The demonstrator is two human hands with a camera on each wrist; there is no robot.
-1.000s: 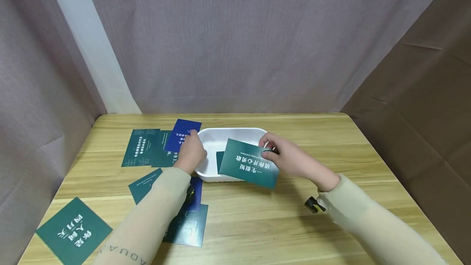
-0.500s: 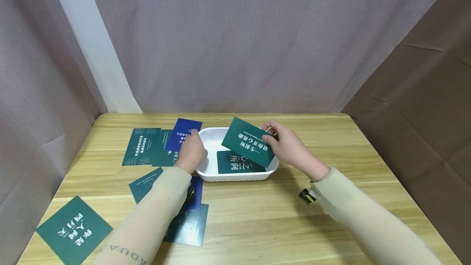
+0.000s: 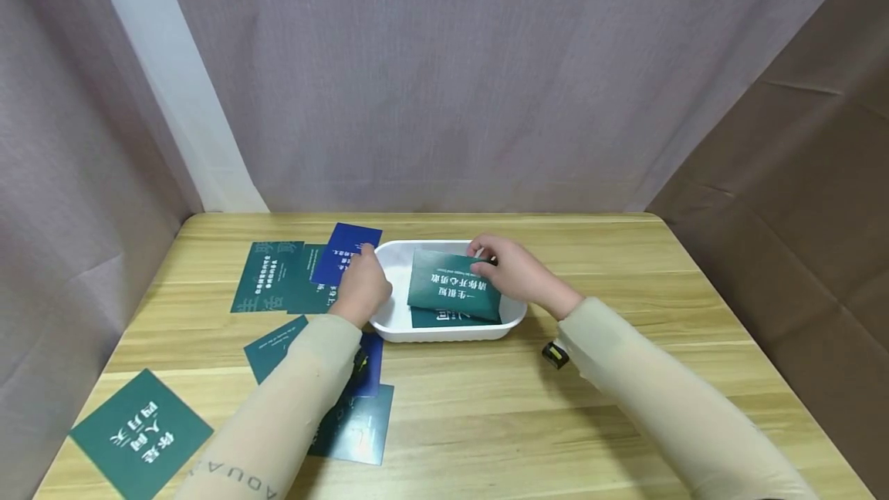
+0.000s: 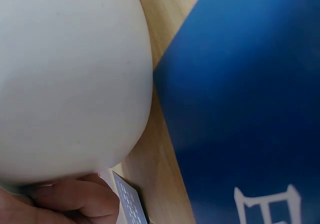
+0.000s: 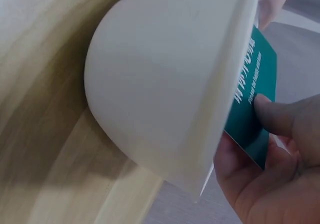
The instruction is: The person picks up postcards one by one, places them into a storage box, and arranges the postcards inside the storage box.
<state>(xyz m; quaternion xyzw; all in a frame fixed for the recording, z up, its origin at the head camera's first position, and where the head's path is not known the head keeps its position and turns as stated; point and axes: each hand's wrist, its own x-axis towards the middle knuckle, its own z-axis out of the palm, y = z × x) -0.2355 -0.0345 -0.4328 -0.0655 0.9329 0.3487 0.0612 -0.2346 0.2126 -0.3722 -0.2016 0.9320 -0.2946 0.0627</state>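
A dark green card with white lettering is pinched between the thumb and fingers of my right hand. It hangs tilted inside the white tray, above another green card lying on the tray's floor. In the right wrist view, the thumb presses on the printed face of the held card, and the fingers go behind it. My left hand grips the tray's left rim; in the left wrist view, its curled fingers show at the rim. A blue card lies just beyond that hand.
Several green cards, among them a patterned one, lie left of the tray on the wooden table. A tilted card lies at the front left. My left sleeve partly covers more cards, including a second blue card.
My right hand has carried the green card left and into the tray, first up over the front rim, then down. The left hand has stayed at the tray's left rim.
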